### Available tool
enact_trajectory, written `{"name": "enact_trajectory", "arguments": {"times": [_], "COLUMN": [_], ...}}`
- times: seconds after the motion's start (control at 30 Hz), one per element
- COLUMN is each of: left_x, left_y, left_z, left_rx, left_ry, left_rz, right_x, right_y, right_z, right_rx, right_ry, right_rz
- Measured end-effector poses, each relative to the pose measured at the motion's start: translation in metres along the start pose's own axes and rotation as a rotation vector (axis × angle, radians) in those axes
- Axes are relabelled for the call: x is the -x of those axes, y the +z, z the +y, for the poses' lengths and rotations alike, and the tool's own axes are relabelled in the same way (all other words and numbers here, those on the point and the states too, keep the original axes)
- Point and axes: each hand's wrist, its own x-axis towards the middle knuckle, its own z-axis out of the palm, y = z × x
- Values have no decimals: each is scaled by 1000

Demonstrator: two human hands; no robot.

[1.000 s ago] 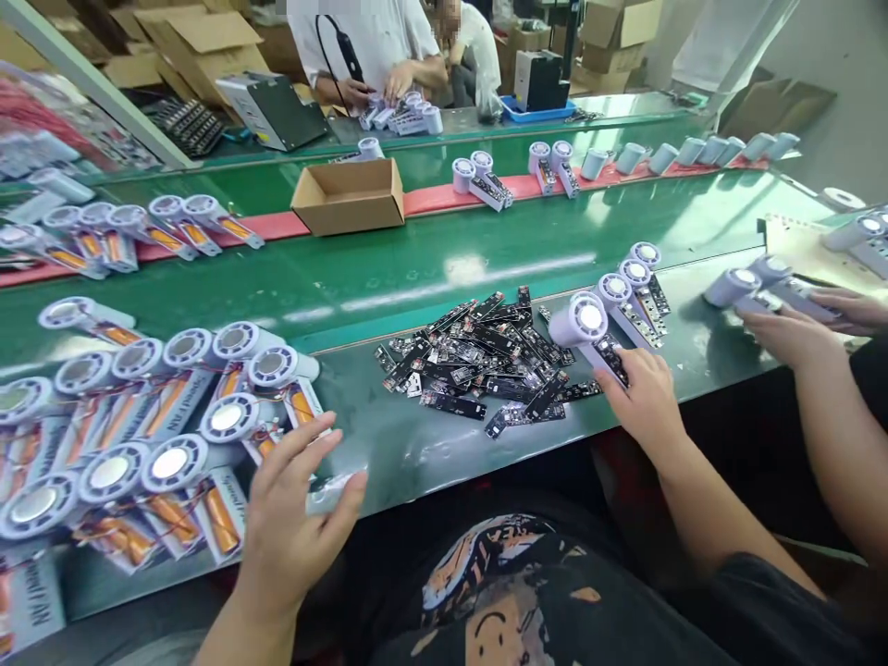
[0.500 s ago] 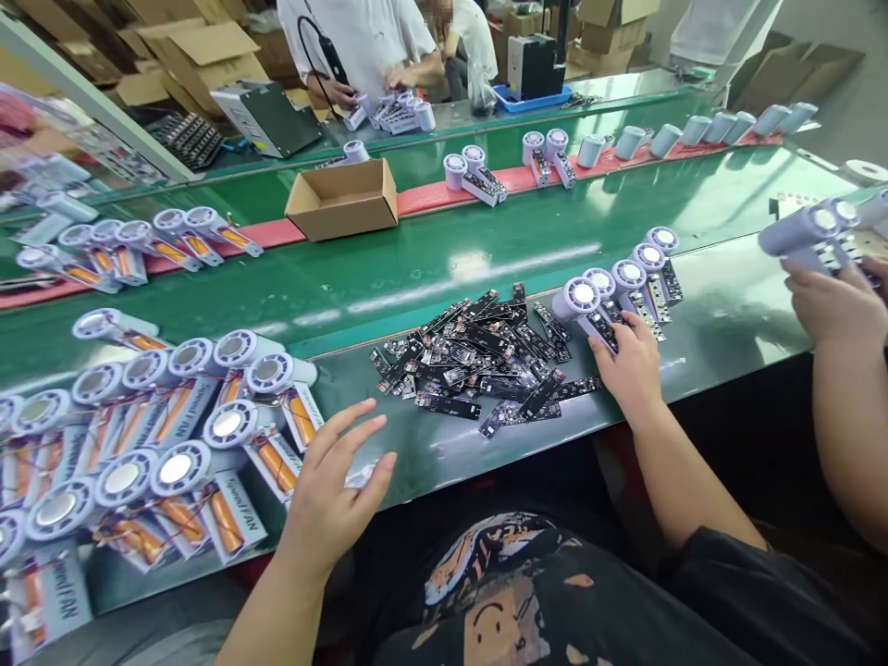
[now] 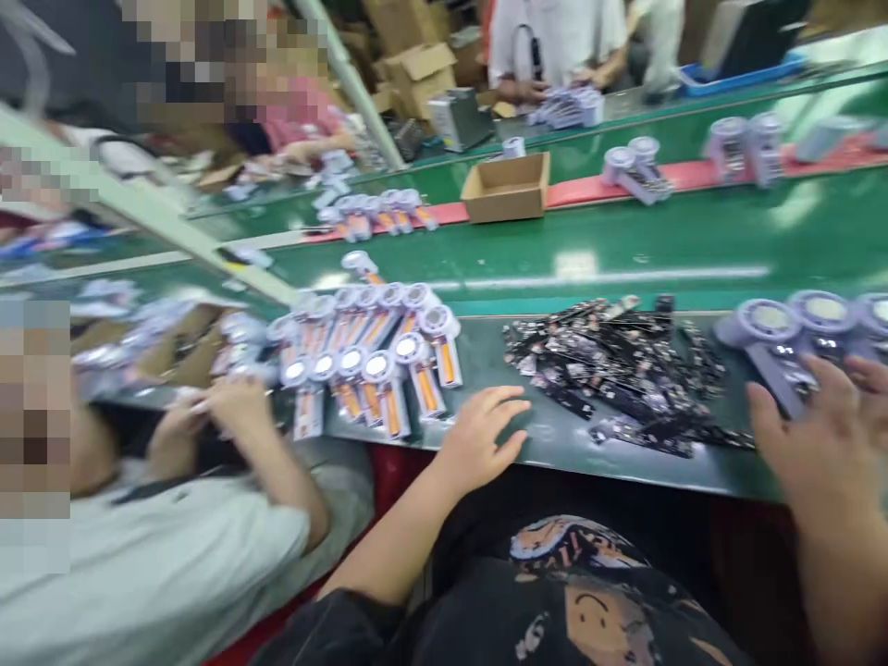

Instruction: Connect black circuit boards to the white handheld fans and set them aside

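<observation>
My left hand (image 3: pixel 482 437) rests by the table's front edge, fingers spread and nothing in them. To its left stand rows of pale purple handheld fans (image 3: pixel 378 365) with orange parts showing in their open handles. A heap of narrow black circuit boards (image 3: pixel 610 370) lies between my hands. At the right, my right hand (image 3: pixel 819 444) is blurred, its thumb and fingers apart in front of a purple fan (image 3: pixel 767 319) with an opened handle. Whether its fingertips touch that fan, I cannot tell. More fans (image 3: pixel 822 310) sit beside it, partly cut off.
Beyond the table runs a green conveyor belt (image 3: pixel 575 250). Along its far side are a cardboard box (image 3: pixel 506 190) and fans on a red strip (image 3: pixel 444 213). A co-worker's hands (image 3: pixel 236 402) are at the left, near brown trays (image 3: pixel 194 342). Another person (image 3: pixel 555 46) works opposite.
My view has swung left, bringing a co-worker into sight and shifting everything rightward. My right hand has its fingers more spread by the fans. My left hand stays open.
</observation>
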Motion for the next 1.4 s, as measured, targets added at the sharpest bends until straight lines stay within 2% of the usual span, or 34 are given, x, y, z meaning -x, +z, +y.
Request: {"name": "enact_trajectory", "arguments": {"times": [0.03,0.13,0.23,0.3,0.33,0.43,0.5,0.53,0.57,0.6,0.67,0.77,0.87,0.97,1.1,1.17,1.23,1.27,1.33,1.4], "left_x": [2,11,25,32,35,36,33,31,29,26,19,5,-9,-15,0,15,32,41,54,61], "left_y": [-2,-15,-35,-49,-55,-66,-68,-67,-65,-61,-49,-23,4,14,-5,-17,-22,-21,-13,0], "left_z": [-1,-10,-26,-42,-51,-72,-76,-73,-68,-60,-36,4,33,39,25,17,12,10,11,16], "left_rx": [-8,-71,-219,-387,-475,-635,-670,-678,-682,-678,-650,-589,-512,-440,-296,-151,40,148,418,789], "left_ry": [-7,-78,-194,-253,-260,-155,-28,29,78,121,183,252,310,353,338,281,166,84,-107,-272], "left_rz": [7,90,193,153,84,-114,-136,-112,-78,-43,-20,-97,-109,-36,86,179,226,210,107,-12], "right_x": [6,25,34,33,32,29,33,37,42,47,56,64,61,53,42,36,31,29,32,42], "right_y": [2,17,32,37,37,30,22,17,14,10,7,9,16,21,23,22,16,11,-1,-14], "right_z": [-1,-2,1,1,1,-10,-25,-34,-43,-53,-74,-101,-121,-130,-130,-127,-126,-126,-130,-136], "right_rx": [-31,-68,-69,-90,-95,-91,-101,-122,-125,-127,-100,-26,97,163,124,89,26,-16,-118,-230], "right_ry": [-89,-316,-312,-253,-239,-287,-397,-443,-500,-557,-638,-661,-624,-628,-669,-698,-717,-720,-725,-758], "right_rz": [-75,-161,-247,-196,-164,-137,-133,-60,-49,-59,-166,-279,-290,-265,-164,-93,-31,-6,31,23]}}
